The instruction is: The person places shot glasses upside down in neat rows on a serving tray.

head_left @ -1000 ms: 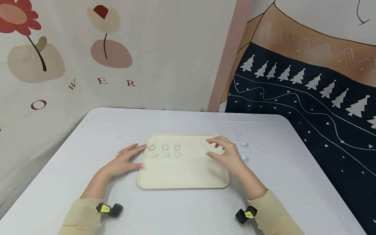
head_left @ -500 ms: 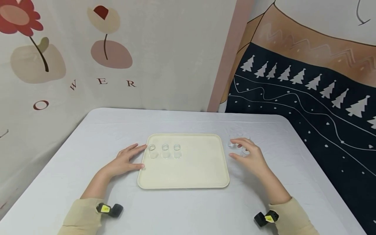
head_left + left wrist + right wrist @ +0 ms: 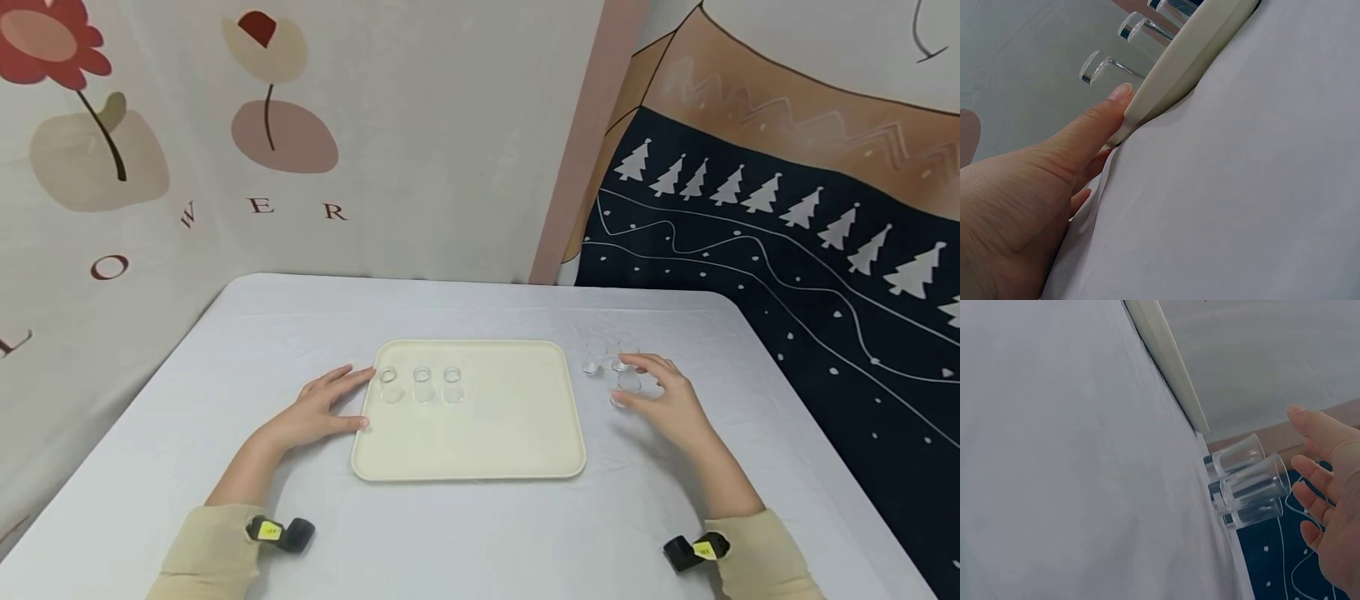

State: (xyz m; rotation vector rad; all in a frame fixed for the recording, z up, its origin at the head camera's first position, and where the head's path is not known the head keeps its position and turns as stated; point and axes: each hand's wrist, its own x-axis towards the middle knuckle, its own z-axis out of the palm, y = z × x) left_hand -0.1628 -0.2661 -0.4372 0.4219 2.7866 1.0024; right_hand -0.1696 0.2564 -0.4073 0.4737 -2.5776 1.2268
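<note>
- Clock read from the tray centre, head view; 12 at the far edge of the desk (image 3: 465, 542), which wears a white cloth.
- Cream tray (image 3: 517, 425): lies flat on desk.
- Row of three clear glasses (image 3: 422, 386): on tray, spanning from between 9 and 10 round to about 11; narrower ends up.
- Second group of three glasses (image 3: 1250, 487): on desk, off tray, between 2 and 3; mouths up, standing close together.
- Hands, state: both released.
- Left hand (image 3: 311, 414): at 9, extended fingers and thumb touching tray edge, thumb lower; glass row just beyond.
- Right hand (image 3: 667, 404): at 3, thumb and fingers spread about the nearest glass of the second group, not gripping; cannot tell whether fingertips touch it.
- Black wrist cameras (image 3: 296, 537), yellow-labelled, at both beige sleeves (image 3: 206, 554).
- Backdrop: flower print (image 3: 285, 137) at 11, dark tree print (image 3: 750, 225) toward 2.
</note>
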